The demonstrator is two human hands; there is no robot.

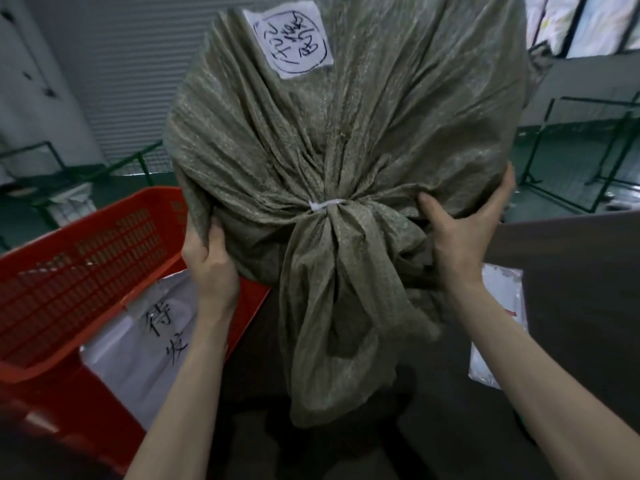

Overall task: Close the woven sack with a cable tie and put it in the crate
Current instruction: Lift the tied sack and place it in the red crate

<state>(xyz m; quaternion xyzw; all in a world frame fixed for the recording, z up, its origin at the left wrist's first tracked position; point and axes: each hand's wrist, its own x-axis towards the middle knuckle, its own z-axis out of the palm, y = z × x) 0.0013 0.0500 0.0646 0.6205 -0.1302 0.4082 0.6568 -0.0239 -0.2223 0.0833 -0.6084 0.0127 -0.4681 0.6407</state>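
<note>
The grey-green woven sack (346, 133) is made of coarse plastic-fibre cloth; its weave is rough and faintly shiny along the creases. Its neck is cinched by a thin white plastic cable tie (327, 205) with a smooth finish. A matt white paper label (289, 41), inked in black, is stuck to the cloth. The red slotted crate (86, 251) is moulded of slightly glossy plastic, and a matt white paper sheet (162, 327) is seen against it. The dark tabletop (571, 271) is smooth and matt; a glossy clear plastic bag (498, 323) is seen beside it.

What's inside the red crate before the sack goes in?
Of the red crate only the slotted inner wall shows. Its floor is hidden by the near rim, the woven sack and the left hand. Whether the white handwritten sheet lies inside or outside, I cannot tell.
</note>
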